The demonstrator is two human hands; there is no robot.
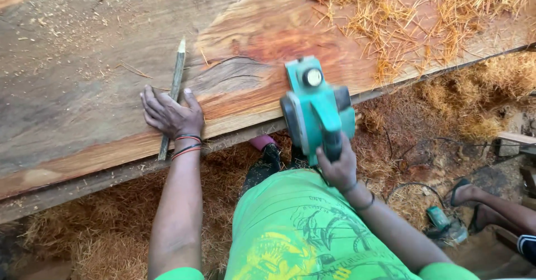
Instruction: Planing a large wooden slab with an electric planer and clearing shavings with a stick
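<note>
A wide reddish-brown wooden plank (100, 51) lies across the top of the view. My left hand (170, 115) rests flat on its near part, fingers spread, lying over a long pencil (176, 76) that points away from me. My right hand (338, 165) grips the dark handle of a teal electric planer (312, 104), which sits at the plank's near edge. My green shirt fills the bottom middle.
Orange wood shavings (391, 17) are heaped on the plank's far right and cover the ground (111, 224) below. Another person's sandalled foot and leg (474, 196) are at the right, beside a second small green power tool (441, 221) with a cable.
</note>
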